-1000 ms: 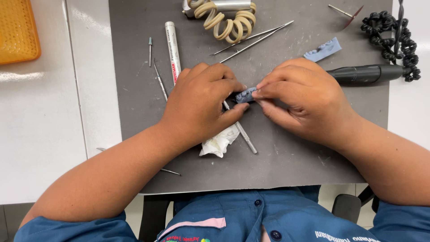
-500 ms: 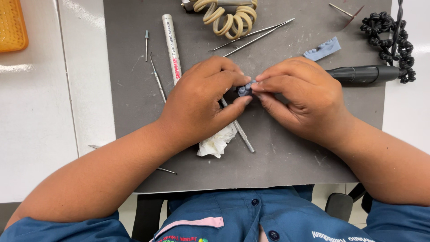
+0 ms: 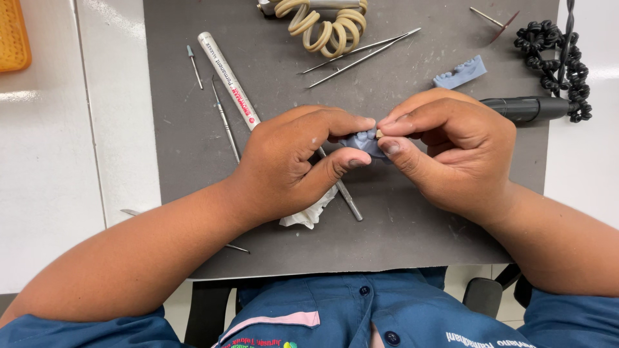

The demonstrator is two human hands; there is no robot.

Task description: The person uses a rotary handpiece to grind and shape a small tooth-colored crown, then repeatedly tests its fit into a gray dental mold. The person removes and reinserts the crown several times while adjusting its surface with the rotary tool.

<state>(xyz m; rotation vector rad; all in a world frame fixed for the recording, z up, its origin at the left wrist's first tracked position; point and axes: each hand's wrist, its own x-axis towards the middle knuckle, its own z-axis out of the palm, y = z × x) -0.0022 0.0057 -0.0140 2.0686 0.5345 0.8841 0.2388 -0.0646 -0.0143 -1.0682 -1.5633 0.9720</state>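
Note:
Over the grey mat (image 3: 193,129), both hands meet on a small blue dental model (image 3: 362,142). My left hand (image 3: 293,164) pinches it between thumb and forefinger from the left. From the right, my right hand (image 3: 445,151) grips it and presses a tiny pale piece (image 3: 379,133) onto its top with the fingertips. Most of the model is hidden by the fingers. A crumpled white tissue (image 3: 309,212) lies under my left palm. A thin metal hand tool (image 3: 342,191) runs out from beneath that hand.
On the mat lie a white marker pen (image 3: 227,77), thin metal picks (image 3: 224,119), tweezers (image 3: 361,55), a beige coiled hose (image 3: 325,26), a second blue model piece (image 3: 459,73) and a black handpiece (image 3: 525,108) with coiled black cord (image 3: 554,45). An orange object (image 3: 13,35) sits far left.
The view has shifted slightly; both hands stay together on the blue model, with the fingers adjusting their pinch a little.

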